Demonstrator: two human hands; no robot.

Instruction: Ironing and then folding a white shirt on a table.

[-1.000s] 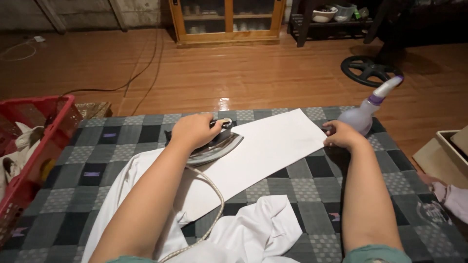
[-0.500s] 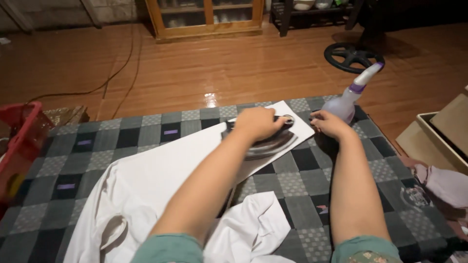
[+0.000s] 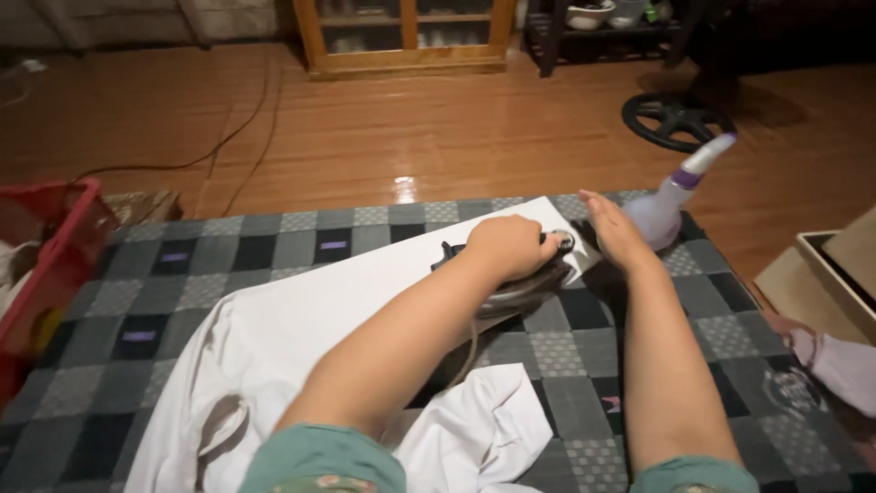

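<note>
Iron point(image 3: 511, 278) sits at the far right end of the white garment point(image 3: 347, 310), on the sleeve-like strip that runs diagonally across the checked blanket point(image 3: 182, 274). Soleplate down, metal edge visible under the hand, dark handle end poking out on the left side of the fist.

Head view, only one:
- Left hand point(image 3: 511, 246): fingers wrapped tight round the iron handle, full grip, knuckles up. Forearm crosses the garment diagonally.
- Right hand point(image 3: 613, 233): flat, fingers straight and together, nothing held. Lies at the strip's far corner, just beside the iron's nose; cannot tell if it presses the cloth or the blanket.
- Iron cord point(image 3: 470, 342): drops from under the left forearm towards the bunched white cloth near the bottom edge.
- Spray bottle point(image 3: 671, 196): pale translucent body, purple collar, white nozzle, tilted right, just beyond the right hand's fingertips. No label readable.
- Red plastic basket point(image 3: 50, 256): left edge, holds pale cloth.
- Cardboard box point(image 3: 839, 274): right edge, open, plain tan, partly out of frame. Pale cloth on the floor below it.
- Wooden floor point(image 3: 411, 128) beyond blanket, dark cable trailing across it.
- Wooden cabinet point(image 3: 406, 32) with glass doors at top; dark fan base point(image 3: 675, 119) top right.
</note>
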